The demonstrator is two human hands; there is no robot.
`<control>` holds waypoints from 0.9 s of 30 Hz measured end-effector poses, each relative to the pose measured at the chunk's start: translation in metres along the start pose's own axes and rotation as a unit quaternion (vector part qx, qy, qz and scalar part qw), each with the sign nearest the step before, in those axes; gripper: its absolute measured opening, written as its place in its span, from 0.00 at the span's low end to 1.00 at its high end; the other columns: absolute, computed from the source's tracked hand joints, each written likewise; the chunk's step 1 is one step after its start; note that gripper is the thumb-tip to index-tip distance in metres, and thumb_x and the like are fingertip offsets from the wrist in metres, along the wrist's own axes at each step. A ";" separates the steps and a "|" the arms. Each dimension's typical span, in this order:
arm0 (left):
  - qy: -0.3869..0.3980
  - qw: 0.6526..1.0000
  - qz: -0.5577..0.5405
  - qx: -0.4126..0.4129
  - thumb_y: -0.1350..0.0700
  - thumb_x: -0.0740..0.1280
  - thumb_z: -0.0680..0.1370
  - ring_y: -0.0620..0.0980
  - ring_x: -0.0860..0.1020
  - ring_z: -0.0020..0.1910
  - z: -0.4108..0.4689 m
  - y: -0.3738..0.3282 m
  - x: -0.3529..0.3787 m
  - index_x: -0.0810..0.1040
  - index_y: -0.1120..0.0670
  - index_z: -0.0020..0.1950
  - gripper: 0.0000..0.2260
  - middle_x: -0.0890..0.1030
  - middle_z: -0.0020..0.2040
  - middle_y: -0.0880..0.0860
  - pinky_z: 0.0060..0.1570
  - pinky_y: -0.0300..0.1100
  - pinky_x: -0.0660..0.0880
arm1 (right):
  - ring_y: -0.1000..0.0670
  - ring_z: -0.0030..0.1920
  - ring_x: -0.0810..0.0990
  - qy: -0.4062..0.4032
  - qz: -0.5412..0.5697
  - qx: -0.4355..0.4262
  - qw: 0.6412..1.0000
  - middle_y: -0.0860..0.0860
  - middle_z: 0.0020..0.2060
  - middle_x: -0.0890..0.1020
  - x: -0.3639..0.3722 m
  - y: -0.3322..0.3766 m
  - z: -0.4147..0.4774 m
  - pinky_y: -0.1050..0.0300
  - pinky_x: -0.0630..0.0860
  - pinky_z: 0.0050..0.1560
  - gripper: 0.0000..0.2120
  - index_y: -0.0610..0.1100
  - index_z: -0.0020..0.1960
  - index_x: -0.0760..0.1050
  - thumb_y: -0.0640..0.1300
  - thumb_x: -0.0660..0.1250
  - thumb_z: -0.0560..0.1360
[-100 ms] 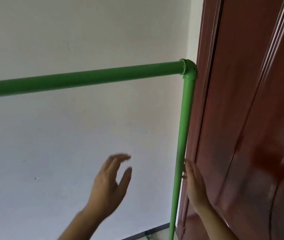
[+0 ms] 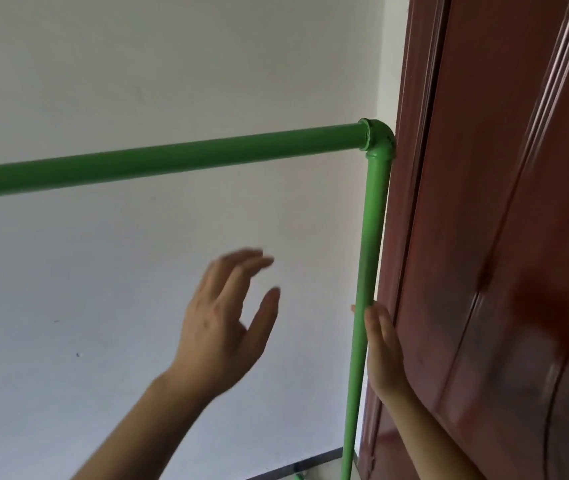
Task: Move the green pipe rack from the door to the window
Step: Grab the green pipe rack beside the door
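A plain white wall [image 2: 137, 81] fills the left. One left hand [image 2: 222, 327], fingers spread and holding nothing, hovers apart from the glossy green pipe rack [image 2: 369, 237]: one horizontal bar and one upright joined by one elbow. One right hand [image 2: 382, 348], fingers straight, lies against the upright, beside the reddish-brown wooden door [image 2: 501, 237].

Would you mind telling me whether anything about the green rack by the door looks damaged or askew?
Nothing stands out. The green pipe rack looks intact, its elbow joint seated, standing close against the wooden door. Its lean looks like wide-angle distortion.
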State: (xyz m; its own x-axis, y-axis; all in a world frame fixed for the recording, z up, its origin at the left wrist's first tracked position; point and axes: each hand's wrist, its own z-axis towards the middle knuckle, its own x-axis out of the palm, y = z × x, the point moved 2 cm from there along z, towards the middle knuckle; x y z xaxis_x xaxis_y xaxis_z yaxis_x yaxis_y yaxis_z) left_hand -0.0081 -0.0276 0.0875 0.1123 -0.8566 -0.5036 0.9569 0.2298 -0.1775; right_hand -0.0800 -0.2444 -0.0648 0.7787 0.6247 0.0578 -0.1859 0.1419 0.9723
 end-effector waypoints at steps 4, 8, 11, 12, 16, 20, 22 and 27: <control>-0.094 0.966 0.184 0.158 0.53 0.70 0.78 0.63 0.78 0.64 0.054 -0.029 -0.027 0.76 0.59 0.62 0.15 0.81 0.60 0.63 0.59 0.56 0.74 | 0.49 0.49 0.84 0.064 0.039 0.004 0.997 0.49 0.46 0.85 0.009 0.001 0.011 0.51 0.78 0.54 0.36 0.49 0.62 0.77 0.73 0.66 0.64; -0.132 0.929 0.305 0.161 0.45 0.67 0.79 0.65 0.78 0.64 0.085 -0.025 -0.047 0.78 0.59 0.66 0.22 0.81 0.61 0.64 0.62 0.62 0.72 | 0.48 0.37 0.83 0.085 0.041 0.038 0.995 0.47 0.34 0.84 0.010 -0.003 0.015 0.50 0.81 0.47 0.25 0.45 0.52 0.81 0.63 0.72 0.65; -0.107 0.918 0.374 0.075 0.38 0.61 0.81 0.63 0.77 0.63 0.095 -0.006 -0.071 0.77 0.58 0.68 0.27 0.80 0.62 0.61 0.64 0.60 0.70 | 0.51 0.28 0.78 0.090 0.028 0.056 0.994 0.48 0.25 0.78 0.013 -0.001 0.018 0.56 0.76 0.38 0.24 0.41 0.42 0.81 0.63 0.69 0.67; -0.099 0.913 0.393 0.039 0.36 0.59 0.81 0.62 0.77 0.61 0.096 0.004 -0.081 0.76 0.57 0.68 0.29 0.80 0.61 0.60 0.63 0.59 0.69 | 0.51 0.25 0.72 0.084 0.019 0.063 0.994 0.49 0.22 0.73 0.014 0.001 0.018 0.58 0.72 0.33 0.24 0.40 0.35 0.78 0.63 0.69 0.68; -0.079 0.898 0.431 -0.039 0.30 0.51 0.80 0.62 0.79 0.38 0.090 0.040 -0.112 0.78 0.59 0.48 0.33 0.81 0.38 0.58 0.49 0.55 0.73 | 0.50 0.23 0.57 0.069 0.008 0.082 0.994 0.51 0.20 0.59 0.021 0.006 0.011 0.59 0.56 0.27 0.30 0.49 0.23 0.55 0.62 0.71 0.68; -0.102 0.883 0.457 -0.028 0.31 0.51 0.80 0.59 0.74 0.29 0.081 0.048 -0.133 0.73 0.59 0.37 0.32 0.75 0.29 0.57 0.35 0.50 0.67 | 0.49 0.23 0.57 0.093 0.009 0.072 0.993 0.51 0.20 0.59 0.029 0.004 -0.004 0.57 0.56 0.28 0.28 0.49 0.24 0.55 0.55 0.71 0.69; -0.146 0.890 0.430 -0.032 0.35 0.52 0.82 0.59 0.75 0.32 0.074 0.046 -0.138 0.75 0.59 0.37 0.31 0.77 0.31 0.57 0.42 0.51 0.70 | 0.49 0.23 0.58 0.102 0.010 0.066 0.993 0.50 0.20 0.59 0.035 0.002 -0.011 0.56 0.57 0.29 0.24 0.47 0.24 0.57 0.50 0.70 0.68; -0.295 0.887 0.290 -0.204 0.39 0.61 0.80 0.57 0.71 0.67 0.038 0.039 -0.144 0.81 0.55 0.57 0.21 0.77 0.63 0.56 0.74 0.61 0.60 | 0.48 0.28 0.58 0.118 0.001 0.048 0.992 0.45 0.25 0.59 0.053 0.001 -0.030 0.52 0.57 0.31 0.22 0.39 0.27 0.59 0.49 0.68 0.66</control>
State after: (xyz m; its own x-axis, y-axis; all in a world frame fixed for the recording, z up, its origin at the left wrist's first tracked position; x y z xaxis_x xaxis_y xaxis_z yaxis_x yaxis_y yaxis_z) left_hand 0.0230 0.0876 0.1852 0.7900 -0.6045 -0.1018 0.5291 0.7563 -0.3849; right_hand -0.0568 -0.1880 -0.0680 0.6153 0.7882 0.0154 -0.1194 0.0738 0.9901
